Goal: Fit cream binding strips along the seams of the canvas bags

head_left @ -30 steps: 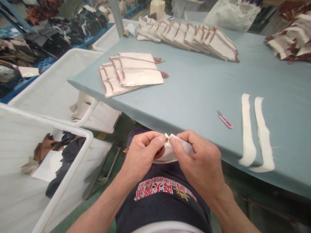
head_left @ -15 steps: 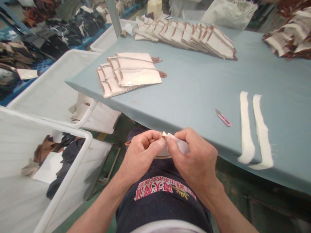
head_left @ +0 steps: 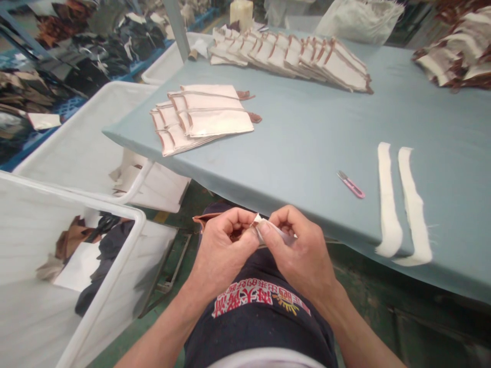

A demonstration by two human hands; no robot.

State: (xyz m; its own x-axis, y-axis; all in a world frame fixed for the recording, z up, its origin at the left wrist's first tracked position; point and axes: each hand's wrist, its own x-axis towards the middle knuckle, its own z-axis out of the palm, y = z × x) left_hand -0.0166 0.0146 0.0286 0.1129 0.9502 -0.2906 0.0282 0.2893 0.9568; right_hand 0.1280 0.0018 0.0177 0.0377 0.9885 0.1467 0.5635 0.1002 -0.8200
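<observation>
Over my lap, in front of the table's near edge, my left hand (head_left: 228,243) and my right hand (head_left: 297,248) meet thumb to thumb. Between them is a white and brown fabric piece (head_left: 283,233), pinched by both. Its brown edge (head_left: 203,219) pokes out to the left of my left hand. Most of the piece is hidden by my fingers, so its full shape does not show. On the table to the right lie pink thread snips (head_left: 351,184) and two off-white fabric strips (head_left: 390,199), both apart from my hands.
A blue-grey table (head_left: 291,138) stretches ahead. On it lie a small stack of cream pieces (head_left: 217,120), a long fanned row (head_left: 289,56) and a brown-white pile (head_left: 456,56). White bins (head_left: 140,220) holding scraps stand at the left.
My right hand has tilted and shifted slightly left. More of the brown edge shows beyond my left hand, and less of the white part shows by the right.
</observation>
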